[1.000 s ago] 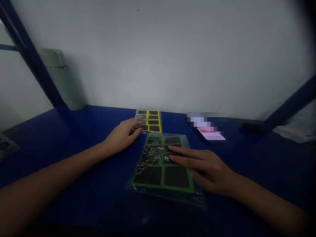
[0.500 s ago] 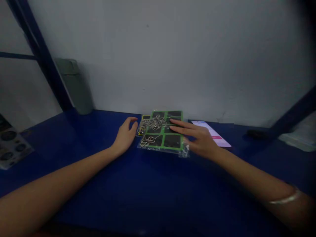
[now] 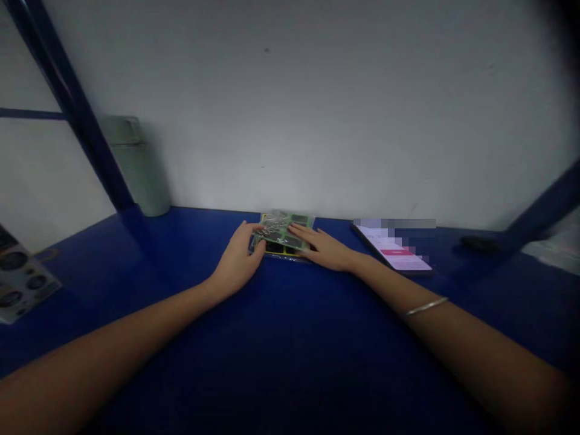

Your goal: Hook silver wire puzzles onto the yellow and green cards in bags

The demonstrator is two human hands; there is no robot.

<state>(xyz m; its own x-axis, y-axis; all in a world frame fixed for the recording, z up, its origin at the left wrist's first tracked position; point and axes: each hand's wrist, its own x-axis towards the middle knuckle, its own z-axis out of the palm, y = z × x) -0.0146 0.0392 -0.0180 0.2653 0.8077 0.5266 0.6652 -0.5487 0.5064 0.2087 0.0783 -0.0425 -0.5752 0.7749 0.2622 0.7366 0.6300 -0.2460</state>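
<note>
Up by the wall [image 3: 317, 121], at the far edge of the blue surface [image 3: 281, 338], sits the green pack [image 3: 283, 232]: a green card with dark squares and a tangle of metal rings [image 3: 273, 225], all in clear plastic. It lies flat on top of a yellow card [image 3: 277, 248], of which only a sliver shows at the near edge. Its long side seems to run away from the person toward the wall, but it's so foreshortened I wouldn't swear to it.

Both hands are right on it, one per side, so neither is really nearer. The left hand [image 3: 240, 257] comes in from the near left, fingers loosely curled against the pack's left edge with the thumb up by the rings. Can't tell if it's actually pinching anything or just resting there. The right hand [image 3: 324, 249] lies flat and open, fingers stretched over the pack's right part, palm down on the surface beside it, gripping nothing. A thin bracelet [image 3: 426, 306] sits on that forearm.

Further out: a lit phone [image 3: 394, 249] just right of the right hand, a pale green flask [image 3: 136, 166] well off to the left against the wall, and a printed sheet [image 3: 20, 278] at the far left edge.
</note>
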